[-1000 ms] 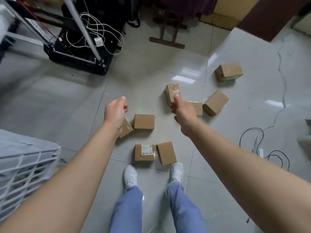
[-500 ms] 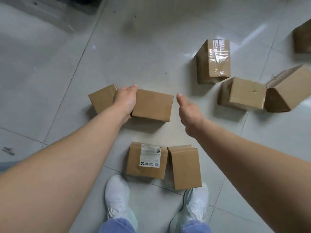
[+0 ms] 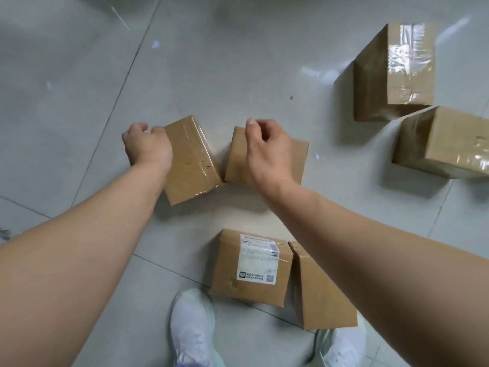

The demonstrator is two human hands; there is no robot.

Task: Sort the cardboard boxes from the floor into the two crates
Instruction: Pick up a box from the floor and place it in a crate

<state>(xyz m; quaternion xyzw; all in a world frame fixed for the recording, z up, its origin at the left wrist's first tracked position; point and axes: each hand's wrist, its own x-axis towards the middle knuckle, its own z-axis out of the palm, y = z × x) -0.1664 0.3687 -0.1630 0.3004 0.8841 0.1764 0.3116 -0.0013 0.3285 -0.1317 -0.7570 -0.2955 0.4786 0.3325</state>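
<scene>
Early stage of sorting, both hands at the floor. The left hand (image 3: 148,148) curls over the far left edge of a taped box (image 3: 191,162), its grip apparently closing on that box, which sits tilted against the floor (image 3: 79,75). The right hand (image 3: 267,152) lies over a plain box (image 3: 297,160) just right of the first; the fingers are bent, but whether this grip has closed on the box cannot be told. Nearer than both grips lie a labelled box (image 3: 227,268) and a narrow box (image 3: 322,300), touching each other. Right of and beyond the right grip stand a tall taped box (image 3: 394,72) and a tilted box (image 3: 447,144). Neither crate is in view; judged from this, all six visible boxes remain unsorted.
</scene>
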